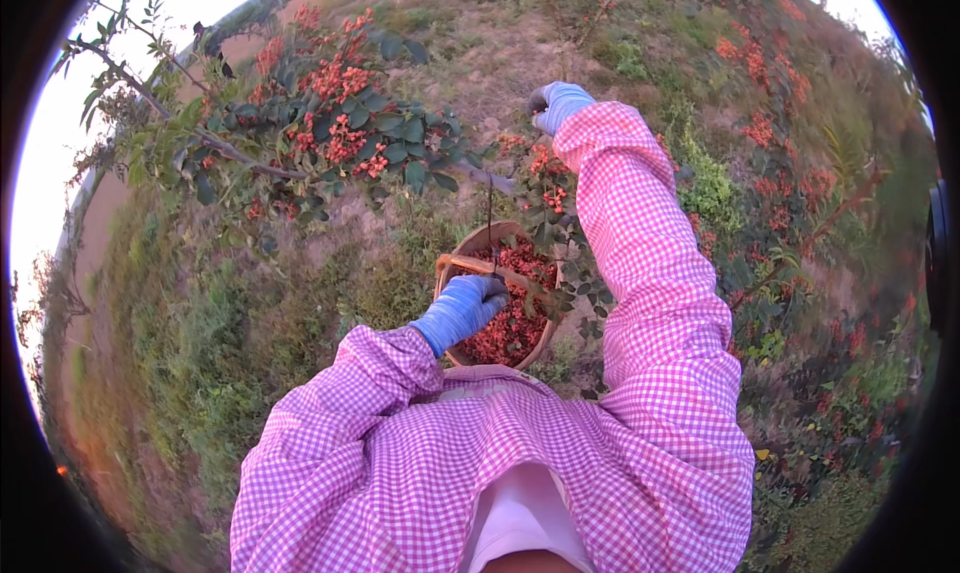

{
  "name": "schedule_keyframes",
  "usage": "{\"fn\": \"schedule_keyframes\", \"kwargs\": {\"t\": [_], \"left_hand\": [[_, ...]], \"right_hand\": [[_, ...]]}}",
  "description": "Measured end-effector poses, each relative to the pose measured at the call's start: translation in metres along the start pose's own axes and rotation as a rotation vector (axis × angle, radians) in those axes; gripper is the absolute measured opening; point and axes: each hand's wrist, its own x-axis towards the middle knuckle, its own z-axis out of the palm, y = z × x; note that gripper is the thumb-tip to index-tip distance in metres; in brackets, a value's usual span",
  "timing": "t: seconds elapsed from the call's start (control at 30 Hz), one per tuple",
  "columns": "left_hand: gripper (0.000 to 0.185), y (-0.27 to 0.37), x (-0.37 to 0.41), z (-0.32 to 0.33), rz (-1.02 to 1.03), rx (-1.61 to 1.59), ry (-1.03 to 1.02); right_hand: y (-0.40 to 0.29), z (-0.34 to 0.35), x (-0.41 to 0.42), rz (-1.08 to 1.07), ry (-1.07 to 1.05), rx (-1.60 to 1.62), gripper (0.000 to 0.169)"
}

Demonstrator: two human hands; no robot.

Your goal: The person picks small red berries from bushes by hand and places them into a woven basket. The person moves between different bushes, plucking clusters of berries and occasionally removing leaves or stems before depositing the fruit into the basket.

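Both my hands wear blue gloves with dark fingertips. My left hand (466,307) is closed near the wooden handle (450,261) of a woven basket (555,331), by the lower end of a thin dark hook or cord (490,213); what exactly the fingers grip is hidden. Clusters of small red berries (506,340) fill much of the basket. My right hand (559,106) reaches out at the upper middle, above a leafy branch with red berry clusters (547,160). Its fingers are curled, and I cannot tell whether anything is between them.
A thorny-looking branch (225,149) with dense leaves and red berry clusters (337,82) spans the upper left. More berry-bearing shrubs (757,130) stand along the right. Low green weeds (225,348) and dry ground (495,70) lie around and beneath.
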Motion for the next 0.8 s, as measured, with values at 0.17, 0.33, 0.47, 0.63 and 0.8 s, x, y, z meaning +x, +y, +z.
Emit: {"fn": "schedule_keyframes", "kwargs": {"t": [0.17, 0.33, 0.47, 0.63, 0.8], "left_hand": [[0.025, -0.001, -0.002, -0.004, 0.006, -0.040, 0.025], [0.023, 0.012, -0.006, -0.013, 0.081, -0.138, 0.112], [0.022, 0.011, 0.000, -0.018, 0.156, -0.172, 0.236], [0.032, 0.024, 0.004, -0.035, 0.065, -0.447, 0.231], [0.048, 0.036, 0.022, -0.056, 0.185, -0.462, 0.279]], "right_hand": [[-0.015, 0.014, 0.008, 0.045, 0.062, -0.227, 0.025], [-0.033, 0.007, -0.022, -0.161, 0.111, -0.130, 0.017], [-0.030, -0.018, -0.054, -0.178, 0.255, 0.257, 0.014], [0.008, -0.026, -0.082, -0.185, 0.573, 1.951, 0.017], [0.046, 0.016, -0.087, -0.067, 0.425, 2.396, 0.020]]}}
